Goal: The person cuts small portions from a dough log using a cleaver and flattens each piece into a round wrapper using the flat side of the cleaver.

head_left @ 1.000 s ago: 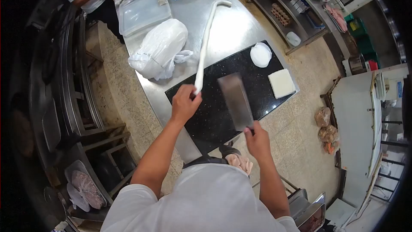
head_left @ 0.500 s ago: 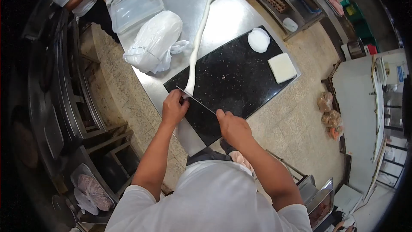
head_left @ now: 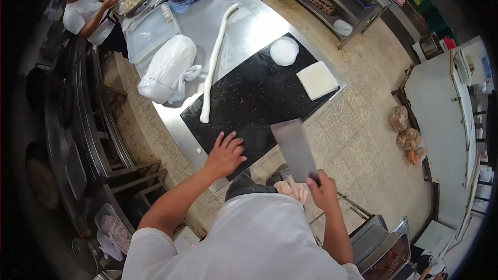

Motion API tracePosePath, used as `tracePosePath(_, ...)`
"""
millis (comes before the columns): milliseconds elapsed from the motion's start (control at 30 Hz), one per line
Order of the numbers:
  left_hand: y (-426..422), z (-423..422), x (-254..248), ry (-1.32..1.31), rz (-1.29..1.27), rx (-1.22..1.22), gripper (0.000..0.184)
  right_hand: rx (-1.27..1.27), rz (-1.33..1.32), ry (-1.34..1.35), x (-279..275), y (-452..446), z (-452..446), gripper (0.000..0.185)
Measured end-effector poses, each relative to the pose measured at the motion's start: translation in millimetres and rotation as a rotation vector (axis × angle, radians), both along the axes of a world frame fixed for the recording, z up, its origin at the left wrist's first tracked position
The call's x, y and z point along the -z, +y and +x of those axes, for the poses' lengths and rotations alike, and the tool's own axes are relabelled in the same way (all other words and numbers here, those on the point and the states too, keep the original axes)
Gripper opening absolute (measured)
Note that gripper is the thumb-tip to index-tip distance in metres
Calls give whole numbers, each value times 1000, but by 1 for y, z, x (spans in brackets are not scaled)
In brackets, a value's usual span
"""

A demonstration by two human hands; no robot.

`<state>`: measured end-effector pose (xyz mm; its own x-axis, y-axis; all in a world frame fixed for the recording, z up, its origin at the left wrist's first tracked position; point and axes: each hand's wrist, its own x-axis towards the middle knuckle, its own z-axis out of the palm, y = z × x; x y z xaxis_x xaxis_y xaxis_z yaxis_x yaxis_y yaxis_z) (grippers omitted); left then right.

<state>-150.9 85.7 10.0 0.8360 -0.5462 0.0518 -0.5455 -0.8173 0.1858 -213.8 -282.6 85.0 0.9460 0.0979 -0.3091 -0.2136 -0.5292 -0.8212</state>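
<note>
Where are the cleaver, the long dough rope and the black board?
Cleaver (head_left: 294,150), head view, middle of the blade.
Long dough rope (head_left: 212,63), head view, midway along its length.
Black board (head_left: 254,101), head view, bare middle.

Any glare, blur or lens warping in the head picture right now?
Head view: white glare on the metal table past the black board; the cleaver in the right hand looks slightly blurred, probably by motion; wide-lens curving toward the edges, with black corners.

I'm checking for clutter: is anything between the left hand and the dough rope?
Nothing visible: only the black board lies between the left hand and the dough rope. The right hand holds the cleaver off to the side.
</note>
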Motion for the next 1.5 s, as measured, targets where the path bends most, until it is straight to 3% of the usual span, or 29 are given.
tracePosePath(33,-15,8,-2,-3,8,7,45,99,101,-37,-3,-11,3,27)
tracePosePath(133,-50,44,-10,150,56,52,69,213,165,-206,-2,-36,41,30)
tracePosePath(200,-61,60,-7,144,48,98,69,390,395,-308,8,-21,96,31)
tracePosePath(233,-65,66,-6,133,34,135,70,423,349,-360,23,-15,130,30)
tracePosePath(300,-77,79,-5,130,56,126,69,536,505,-72,61,-8,181,28)
tracePosePath(333,-79,82,-6,113,74,97,68,552,512,-69,69,-7,186,28)
tracePosePath(400,-83,88,-3,123,58,68,67,658,526,301,73,-2,196,26)
tracePosePath(433,-83,88,-1,146,28,18,66,664,527,299,74,1,189,26)
tracePosePath(500,-81,88,0,170,35,34,66,553,360,233,73,12,153,23)
tracePosePath(567,-80,90,-9,241,-184,-54,69,298,208,341,61,24,105,24)
tracePosePath(600,-78,87,-24,177,-56,39,72,118,182,249,72,36,75,28)
tracePosePath(633,-71,86,-20,87,-107,237,73,-61,155,156,84,50,49,33)
tracePosePath(700,-58,72,-8,256,-44,434,71,-362,-5,150,84,84,18,43)
tracePosePath(933,-76,138,7,68,-93,483,74,-282,69,362,91,74,97,51)
tracePosePath(1000,-89,160,2,8,-83,430,75,-265,-72,443,82,69,121,54)
tracePosePath(1100,-85,133,-12,53,-78,366,77,-311,-160,287,87,73,74,56)
tracePosePath(1167,-64,100,-20,280,149,862,76,-240,39,214,73,85,19,58)
tracePosePath(1200,-62,101,-10,290,144,858,76,-245,40,224,74,93,14,58)
tracePosePath(1267,-62,94,17,253,-30,925,72,-16,-262,43,74,113,0,56)
tracePosePath(1300,-63,97,18,278,-34,930,72,-14,-255,66,65,111,11,56)
tracePosePath(1367,-71,140,9,141,9,830,72,-166,-235,468,39,98,76,59)
tracePosePath(1500,-74,181,7,68,-39,773,72,-189,-285,392,40,93,115,64)
